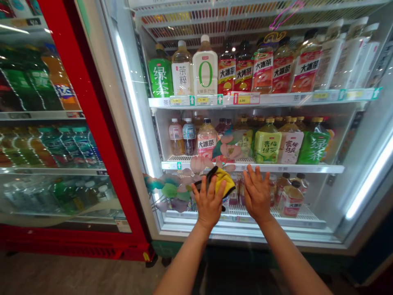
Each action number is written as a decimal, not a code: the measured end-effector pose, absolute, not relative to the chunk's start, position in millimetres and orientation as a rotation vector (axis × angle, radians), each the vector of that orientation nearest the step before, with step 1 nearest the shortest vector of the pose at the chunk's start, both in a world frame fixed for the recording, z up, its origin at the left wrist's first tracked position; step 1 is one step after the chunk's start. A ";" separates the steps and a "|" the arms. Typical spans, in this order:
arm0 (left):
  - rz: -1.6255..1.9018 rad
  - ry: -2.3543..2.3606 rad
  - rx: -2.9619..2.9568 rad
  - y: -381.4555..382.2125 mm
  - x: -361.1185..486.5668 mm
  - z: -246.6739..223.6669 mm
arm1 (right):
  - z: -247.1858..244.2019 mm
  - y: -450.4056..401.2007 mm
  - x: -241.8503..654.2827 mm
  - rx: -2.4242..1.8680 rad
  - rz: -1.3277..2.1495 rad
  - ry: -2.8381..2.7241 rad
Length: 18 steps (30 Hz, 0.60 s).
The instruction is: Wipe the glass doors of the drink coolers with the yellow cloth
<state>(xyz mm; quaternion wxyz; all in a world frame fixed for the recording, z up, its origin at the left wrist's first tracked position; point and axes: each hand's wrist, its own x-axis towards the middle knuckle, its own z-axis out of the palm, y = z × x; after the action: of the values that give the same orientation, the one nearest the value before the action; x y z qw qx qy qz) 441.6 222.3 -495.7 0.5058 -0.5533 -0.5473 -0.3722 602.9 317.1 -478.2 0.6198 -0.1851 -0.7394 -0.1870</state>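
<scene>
My left hand [208, 201] presses a yellow cloth with dark edging [224, 183] against the glass door of a lit drinks fridge. Its fingers lie over the lower left part of the cloth, which sticks out above and to the right. My right hand [257, 194] is open, with its fingers stretched upward and the palm toward the glass; nothing shows in it. A decal of pink flowers and green leaves [181, 189] spreads over the glass beside and above my left hand. Both forearms reach up from the bottom of the view.
Behind the glass, a middle shelf [307, 168] bears several tea bottles [267, 141]. An upper shelf [276, 101] carries larger bottles, and more bottles stand on the bottom level. On the left is a second fridge with a red frame [101, 143]. The floor [76, 278] shows below.
</scene>
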 end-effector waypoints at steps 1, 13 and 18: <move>-0.862 -1.324 -1.363 224.2 446.7 -497.8 | -478.2 317.1 602.2 -0.432 -0.418 -1.688; -1.063 -1.530 -1.056 183.1 362.7 -477.3 | -475.2 311.8 584.6 -0.489 -0.426 -1.653; -0.841 -1.344 -1.359 189.8 389.8 -499.0 | -470.0 297.6 569.0 -0.430 -0.446 -1.721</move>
<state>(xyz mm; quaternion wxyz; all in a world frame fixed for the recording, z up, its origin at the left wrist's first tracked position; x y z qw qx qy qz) 389.8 189.8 -499.0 0.5028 -0.5626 -0.5563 -0.3481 569.0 297.6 -470.0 0.6101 -0.1864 -0.7454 -0.1934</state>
